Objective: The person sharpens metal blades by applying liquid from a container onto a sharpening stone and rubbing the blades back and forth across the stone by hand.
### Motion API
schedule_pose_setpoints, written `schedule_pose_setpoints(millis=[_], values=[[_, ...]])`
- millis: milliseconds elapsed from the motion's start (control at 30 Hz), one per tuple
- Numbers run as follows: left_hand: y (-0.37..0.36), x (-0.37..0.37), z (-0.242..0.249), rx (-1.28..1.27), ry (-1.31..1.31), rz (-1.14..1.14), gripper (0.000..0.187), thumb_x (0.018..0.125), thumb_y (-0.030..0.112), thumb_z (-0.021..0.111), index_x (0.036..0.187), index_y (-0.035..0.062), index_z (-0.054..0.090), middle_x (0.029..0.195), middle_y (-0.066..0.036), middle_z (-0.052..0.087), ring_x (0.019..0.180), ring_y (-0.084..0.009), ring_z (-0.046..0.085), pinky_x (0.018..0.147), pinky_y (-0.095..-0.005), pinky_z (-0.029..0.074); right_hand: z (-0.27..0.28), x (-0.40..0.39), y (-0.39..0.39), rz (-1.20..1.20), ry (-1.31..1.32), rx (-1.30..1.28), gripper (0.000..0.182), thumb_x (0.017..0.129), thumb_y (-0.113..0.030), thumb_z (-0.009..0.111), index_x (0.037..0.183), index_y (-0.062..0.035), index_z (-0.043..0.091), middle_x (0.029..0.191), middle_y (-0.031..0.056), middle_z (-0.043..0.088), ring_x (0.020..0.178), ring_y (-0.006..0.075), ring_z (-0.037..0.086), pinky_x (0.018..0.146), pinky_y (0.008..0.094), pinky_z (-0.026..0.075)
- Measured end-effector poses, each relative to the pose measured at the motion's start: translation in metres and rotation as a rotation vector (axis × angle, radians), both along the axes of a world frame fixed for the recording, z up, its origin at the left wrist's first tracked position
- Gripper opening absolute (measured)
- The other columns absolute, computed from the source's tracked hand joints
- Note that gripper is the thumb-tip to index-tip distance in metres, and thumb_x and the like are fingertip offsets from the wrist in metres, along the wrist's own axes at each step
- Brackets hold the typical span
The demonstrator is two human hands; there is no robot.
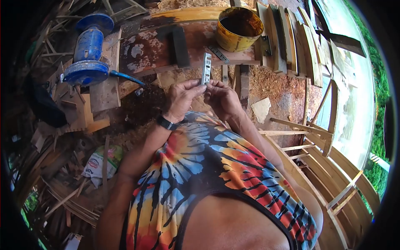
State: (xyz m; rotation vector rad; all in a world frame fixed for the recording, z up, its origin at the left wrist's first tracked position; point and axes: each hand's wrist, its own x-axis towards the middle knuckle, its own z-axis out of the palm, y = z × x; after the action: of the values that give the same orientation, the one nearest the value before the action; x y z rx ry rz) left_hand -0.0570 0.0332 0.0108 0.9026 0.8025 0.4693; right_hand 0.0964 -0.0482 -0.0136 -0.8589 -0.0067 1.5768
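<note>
My left hand (183,98) pinches the lower end of a narrow, pale metal strip (206,66) with dark, cut-out-looking marks, like a stencil. At the same end, the fingers of my right hand (225,98) are closed around the strip's edge. It stands nearly upright in front of the bench (154,46). Just beyond lies a similar dark marked strip (218,55) on the bench edge. Behind that sits a yellow tub (238,31), stained and dark inside. A dark rectangular block (180,46) rests to the left of the strips.
A blue bench grinder-like machine (88,50) stands at the left with a blue handle or hose. Wooden boards (287,39) lean in a row at the right. A slatted wooden frame (321,162) is at lower right. Wood shavings and offcuts cover the floor (275,91).
</note>
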Motion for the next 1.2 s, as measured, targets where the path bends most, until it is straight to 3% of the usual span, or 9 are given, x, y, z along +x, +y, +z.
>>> schedule_pose_setpoints(millis=[67,267,467,833,967,1100,1200], values=[[-0.001,0.001,-0.003,0.055,0.029,-0.018,0.031,0.095,0.011,0.067,0.12,-0.0068,0.068,0.101,-0.011,0.072,0.073,-0.0155,0.071,0.051,-0.0242,0.059,-0.005,0.001,-0.004,-0.026,0.027,0.006,0.006,0.099,-0.006,0.061,0.104,-0.0019,0.062,0.09,0.0053,0.064,0.077,0.0138,0.06,0.072,0.0272,0.048],[-0.006,0.003,-0.001,0.177,0.149,0.073,0.028,0.093,0.01,0.071,0.112,-0.0101,0.071,0.093,-0.01,0.074,0.081,-0.0122,0.07,0.066,-0.0211,0.056,0.002,0.001,-0.018,-0.001,-0.093,0.042,0.005,0.097,-0.004,0.064,0.102,-0.0009,0.063,0.091,0.0063,0.067,0.073,0.0135,0.058,0.069,0.0259,0.047],[-0.002,0.016,0.006,0.267,0.191,0.056,0.023,0.09,0.013,0.074,0.102,-0.0062,0.076,0.092,-0.007,0.075,0.083,-0.0109,0.068,0.081,-0.0238,0.052,0.002,0.006,-0.031,-0.005,-0.124,0.044,0.007,0.095,-0.004,0.066,0.102,-0.0033,0.064,0.091,0.0065,0.068,0.073,0.0128,0.059,0.068,0.0256,0.047],[0.018,0.052,0.001,0.342,0.162,0.076,0.014,0.085,0.012,0.075,0.084,-0.0022,0.076,0.081,-0.003,0.073,0.075,-0.0081,0.062,0.075,-0.0249,0.049,-0.002,0.014,-0.055,-0.005,0.012,0.102,0.008,0.095,-0.002,0.066,0.102,-0.0042,0.063,0.088,0.0052,0.066,0.076,0.0161,0.062,0.067,0.0284,0.047],[0.03,0.054,-0.011,0.363,0.153,0.09,0.016,0.09,0.018,0.072,0.089,0.0026,0.074,0.087,-0.002,0.073,0.081,-0.0078,0.064,0.076,-0.0237,0.047,-0.001,0.012,-0.058,0.009,0.111,0.085,0.008,0.095,-0.004,0.066,0.102,-0.0037,0.062,0.089,0.0055,0.065,0.08,0.018,0.063,0.068,0.0299,0.047],[0.031,0.05,-0.016,0.28,0.146,0.106,0.021,0.097,0.028,0.068,0.096,0.008,0.074,0.09,-0.001,0.074,0.084,-0.0094,0.068,0.077,-0.0236,0.046,0.003,0.01,-0.059,-0.013,0.159,0.076,0.007,0.096,-0.004,0.064,0.102,-0.0019,0.061,0.089,0.009,0.065,0.074,0.0179,0.061,0.068,0.0279,0.048],[0.026,0.04,-0.013,0.195,0.172,0.039,0.027,0.099,0.032,0.065,0.098,0.0069,0.074,0.091,-0.002,0.074,0.085,-0.0101,0.068,0.076,-0.0238,0.046,-0.006,0.013,-0.059,-0.018,0.221,0.08,0.011,0.095,-0.004,0.064,0.105,-0.0028,0.061,0.089,0.008,0.065,0.073,0.0172,0.058,0.068,0.0295,0.047]])
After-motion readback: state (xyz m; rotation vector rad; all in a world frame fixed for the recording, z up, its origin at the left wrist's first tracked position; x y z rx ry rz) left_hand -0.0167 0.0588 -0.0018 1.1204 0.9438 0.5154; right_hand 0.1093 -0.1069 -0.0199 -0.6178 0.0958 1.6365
